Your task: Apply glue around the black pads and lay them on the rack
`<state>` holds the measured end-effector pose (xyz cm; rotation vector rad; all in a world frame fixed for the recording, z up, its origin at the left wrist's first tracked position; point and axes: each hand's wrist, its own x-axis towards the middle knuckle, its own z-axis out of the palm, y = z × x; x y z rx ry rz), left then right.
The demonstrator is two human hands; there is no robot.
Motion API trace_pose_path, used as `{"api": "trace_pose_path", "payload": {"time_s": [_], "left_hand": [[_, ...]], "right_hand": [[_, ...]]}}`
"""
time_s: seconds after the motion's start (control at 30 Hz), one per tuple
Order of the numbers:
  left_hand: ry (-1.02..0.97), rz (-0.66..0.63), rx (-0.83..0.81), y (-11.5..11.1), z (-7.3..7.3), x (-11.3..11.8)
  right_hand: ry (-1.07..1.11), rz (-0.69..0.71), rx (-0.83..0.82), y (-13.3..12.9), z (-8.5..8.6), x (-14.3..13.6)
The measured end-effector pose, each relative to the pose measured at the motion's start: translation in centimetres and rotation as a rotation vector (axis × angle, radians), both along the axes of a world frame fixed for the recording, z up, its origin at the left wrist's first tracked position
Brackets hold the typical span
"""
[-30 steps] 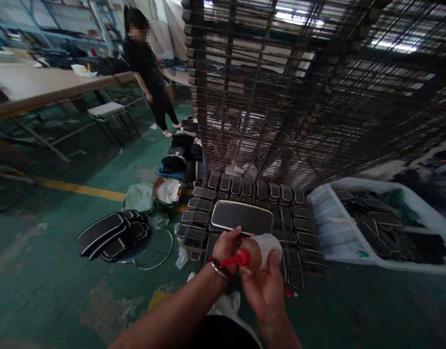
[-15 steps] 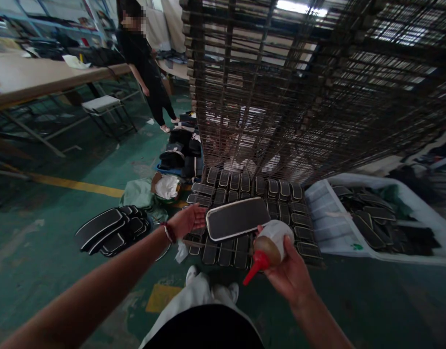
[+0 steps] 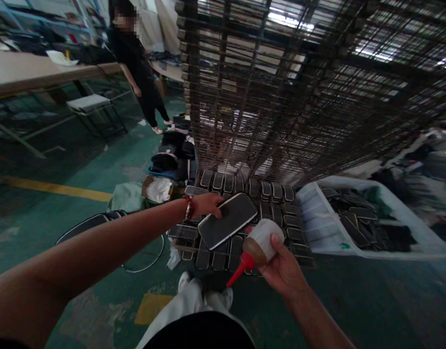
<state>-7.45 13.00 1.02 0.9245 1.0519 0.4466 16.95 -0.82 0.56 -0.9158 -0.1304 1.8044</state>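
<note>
Beyond the large panel [image 3: 232, 220], wire racks [image 3: 245, 97] block reach; nearer right, floor [image 3: 372, 305] lies open.

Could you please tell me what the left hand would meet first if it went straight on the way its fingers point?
The large dark panel with the pale edge: the left hand is right at its upper left side, perhaps touching it, though depth is unclear here.

1. Bottle [image 3: 266, 235]: whitish wrap, amber-brown shoulder, bright red nozzle [image 3: 246, 262].
2. Large panel [image 3: 230, 219]: plain black, pale cream border.
3. Smaller panels [image 3: 203, 254]: dark, pale-outlined, repeating in rows.
4. Rack [image 3: 188, 63]: dark brown grid.
5. Bin [image 3: 313, 213]: white, small green mark [image 3: 344, 246].
6. Floor [image 3: 132, 160]: green, worn greyish patches, yellow stripe [image 3: 63, 188].
7. Bracelets [image 3: 188, 207]: dark red and silver.
8. Trousers [image 3: 190, 300]: white.
</note>
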Motion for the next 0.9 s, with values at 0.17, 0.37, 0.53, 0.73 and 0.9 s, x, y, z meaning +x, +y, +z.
{"api": "trace_pose_path", "payload": {"time_s": [0.17, 0.37, 0.53, 0.73, 0.9], "left_hand": [[-0.066, -0.230, 0.099, -1.4, -0.1, -2.9], [-0.144, -0.368, 0.090, -3.2, 1.4, -3.5], [-0.171, -0.397, 0.061, -3.7, 1.8, -3.3], [-0.192, -0.306, 0.060, -4.1, 0.9, -3.8], [-0.229, -0.285, 0.024, -4.3, 0.2, -3.6]], "right_hand": [[-0.179, -0.287, 0.170, 1.2, 2.9, 3.3], [-0.408, -0.504, 0.359, 3.5, 5.1, 5.0], [-0.484, -0.493, 0.413, 3.8, 5.1, 4.2], [-0.454, -0.555, 0.384, 3.3, 4.1, 3.9], [-0.406, -0.578, 0.319, 3.1, 3.6, 3.5]]}}
